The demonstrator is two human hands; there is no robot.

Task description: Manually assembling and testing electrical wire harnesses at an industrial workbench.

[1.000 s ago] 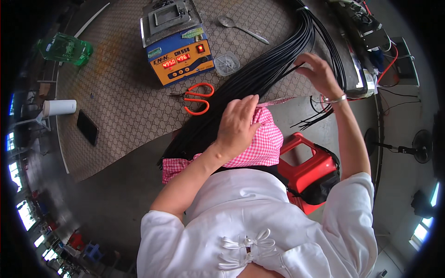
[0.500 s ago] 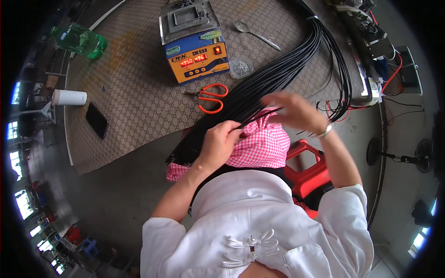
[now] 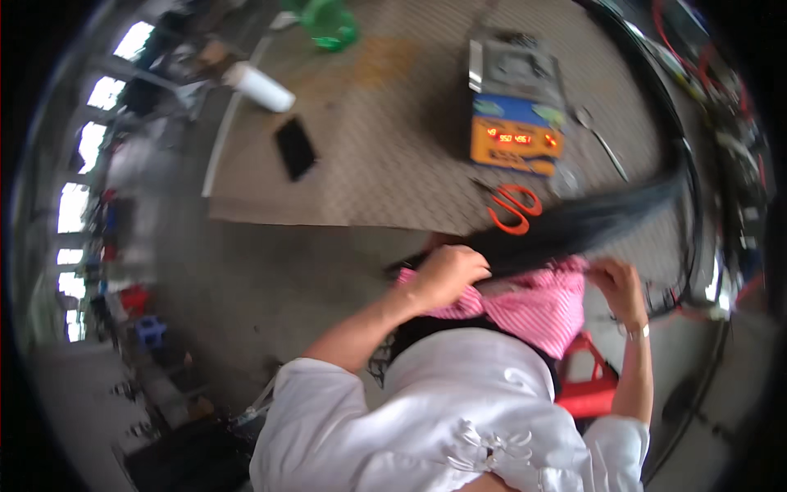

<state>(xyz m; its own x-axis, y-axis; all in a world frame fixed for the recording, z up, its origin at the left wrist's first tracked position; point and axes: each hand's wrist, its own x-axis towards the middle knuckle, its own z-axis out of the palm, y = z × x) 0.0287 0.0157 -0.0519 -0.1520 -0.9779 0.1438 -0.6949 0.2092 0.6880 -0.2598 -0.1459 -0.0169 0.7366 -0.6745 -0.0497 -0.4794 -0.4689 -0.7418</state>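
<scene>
Hands work at the pink checked cloth (image 3: 525, 307): the left hand (image 3: 447, 275) is clenched on its left end and on the bundle of black cables (image 3: 574, 230) lying over it, while the right hand (image 3: 619, 283) pinches the cloth's right edge (likely keeping it taut around the strands). Just beyond the cloth lie orange scissors (image 3: 515, 209), and farther off a blue and orange box (image 3: 512, 123) with a lit display. A black phone (image 3: 295, 148) sits well left of the box, on the table (image 3: 369, 156).

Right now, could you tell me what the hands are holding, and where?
Both hands grip the pink checked cloth wrapped around the black cable bundle: left hand at its left end, right hand at its right edge.
</scene>
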